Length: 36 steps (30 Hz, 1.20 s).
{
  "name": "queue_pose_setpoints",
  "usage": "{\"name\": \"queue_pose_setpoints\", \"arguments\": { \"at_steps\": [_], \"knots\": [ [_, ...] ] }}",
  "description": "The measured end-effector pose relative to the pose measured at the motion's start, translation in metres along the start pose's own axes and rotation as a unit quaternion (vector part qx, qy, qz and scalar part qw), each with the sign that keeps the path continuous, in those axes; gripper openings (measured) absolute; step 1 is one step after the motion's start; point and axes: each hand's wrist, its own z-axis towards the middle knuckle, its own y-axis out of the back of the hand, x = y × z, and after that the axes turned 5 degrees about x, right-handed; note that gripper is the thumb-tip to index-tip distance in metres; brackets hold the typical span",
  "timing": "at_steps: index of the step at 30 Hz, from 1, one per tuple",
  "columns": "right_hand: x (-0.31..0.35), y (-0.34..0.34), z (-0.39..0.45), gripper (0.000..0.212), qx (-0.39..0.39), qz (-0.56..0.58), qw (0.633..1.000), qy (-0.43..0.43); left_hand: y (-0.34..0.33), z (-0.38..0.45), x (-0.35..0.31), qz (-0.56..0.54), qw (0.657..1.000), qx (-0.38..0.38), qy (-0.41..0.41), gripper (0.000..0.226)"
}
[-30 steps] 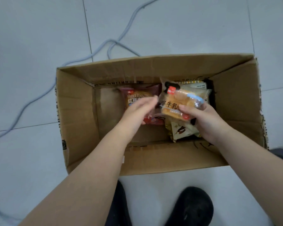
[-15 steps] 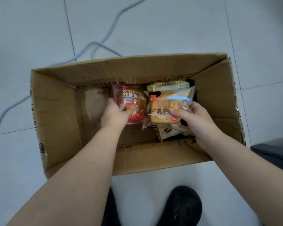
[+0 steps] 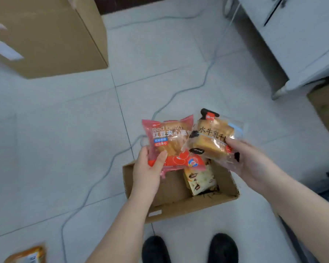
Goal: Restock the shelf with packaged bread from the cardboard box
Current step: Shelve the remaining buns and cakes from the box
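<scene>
My left hand [image 3: 150, 168] grips a red packet of red bean bread [image 3: 171, 141] by its lower left corner. In my right hand [image 3: 245, 158] is a clear packet of layered toast bread [image 3: 211, 139], pinched at its right side. Both packets are lifted above the open cardboard box [image 3: 179, 205] on the floor below my hands. Inside the box lies one more pale patterned bread packet [image 3: 199, 180] against the right wall. No shelf shows clearly.
A large closed cardboard box [image 3: 46, 35] stands at the far left. A white cabinet [image 3: 292, 35] is at the far right. A grey cable [image 3: 160, 111] winds across the tiled floor. An orange packet [image 3: 27, 255] lies at the bottom left. My black shoes [image 3: 190, 247] are just behind the box.
Both hands lifted their bread packets up out of the box. The view swung upward, so the box now sits lower and the room's far side shows.
</scene>
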Motion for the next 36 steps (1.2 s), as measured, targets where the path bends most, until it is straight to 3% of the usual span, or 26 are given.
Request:
{"name": "queue_pose_setpoints", "arguments": {
  "at_steps": [4, 10, 15, 21, 26, 31, 36],
  "knots": [
    [0.141, -0.028, -0.111, 0.046, 0.012, 0.014, 0.994, 0.104, -0.007, -0.037, -0.178, -0.018, 0.992, 0.055, -0.116, 0.01],
    [0.282, -0.043, -0.3, 0.021, -0.072, 0.024, 0.951, 0.301, -0.016, -0.133, -0.39, 0.012, 0.942, 0.139, -0.306, 0.015],
    [0.321, -0.045, -0.46, 0.012, -0.159, 0.037, 0.888, 0.429, -0.029, -0.242, -0.488, 0.016, 0.883, 0.224, -0.412, 0.011],
    [0.309, -0.027, -0.619, 0.037, -0.251, 0.024, 0.819, 0.515, -0.068, -0.359, -0.536, 0.022, 0.805, 0.343, -0.483, 0.012],
    [0.27, 0.007, -0.729, 0.012, -0.328, 0.019, 0.764, 0.555, -0.106, -0.459, -0.544, 0.028, 0.746, 0.409, -0.525, 0.02],
    [0.214, 0.046, -0.828, 0.022, -0.402, 0.033, 0.714, 0.573, -0.148, -0.563, -0.531, 0.024, 0.69, 0.473, -0.548, 0.024],
    [0.149, 0.091, -0.923, 0.018, -0.462, 0.057, 0.668, 0.58, -0.192, -0.68, -0.497, 0.005, 0.669, 0.517, -0.534, 0.022]
  ]
}}
